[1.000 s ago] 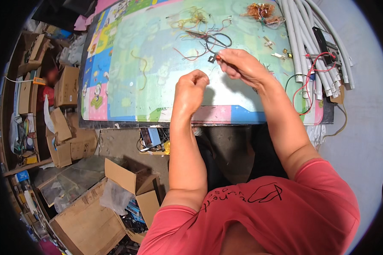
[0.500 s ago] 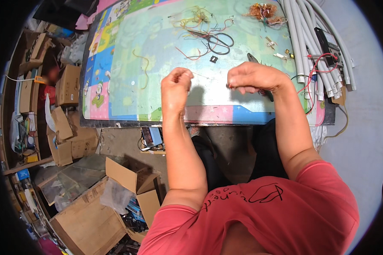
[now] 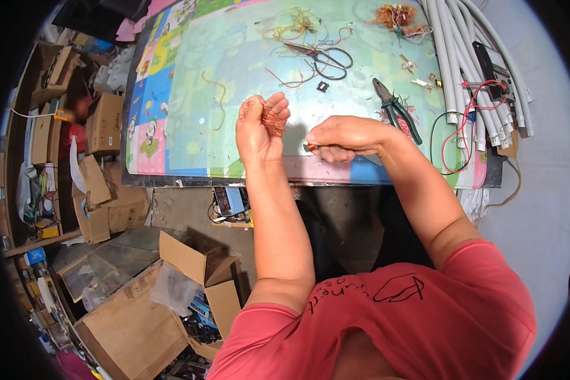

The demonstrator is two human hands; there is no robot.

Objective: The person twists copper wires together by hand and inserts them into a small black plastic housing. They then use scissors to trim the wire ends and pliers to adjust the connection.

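Over the near part of the table, my left hand (image 3: 254, 130) is closed round a tangle of thin copper wire (image 3: 273, 121), its palm turned up. My right hand (image 3: 345, 137) is a little nearer to me and to the right. Its fingertips pinch a small coil-like piece (image 3: 310, 147), dark with some orange; its exact kind is too small to tell. Pliers (image 3: 395, 111) with dark green handles lie right of my hands, beside some red wire bits. Beyond my hands rest scissors (image 3: 323, 62) with black handles and a small black square part (image 3: 323, 87).
Loose coloured wires (image 3: 303, 25) and a copper wire heap (image 3: 396, 16) lie at the back. White tubes (image 3: 453, 63) and a meter (image 3: 493, 66) with red and black leads line the table's right. Opened cardboard boxes (image 3: 218, 285) stand below left, near a shelf.
My right hand has moved left and nearer to me, uncovering the pliers. My left hand has turned, so the copper wire in it now shows.
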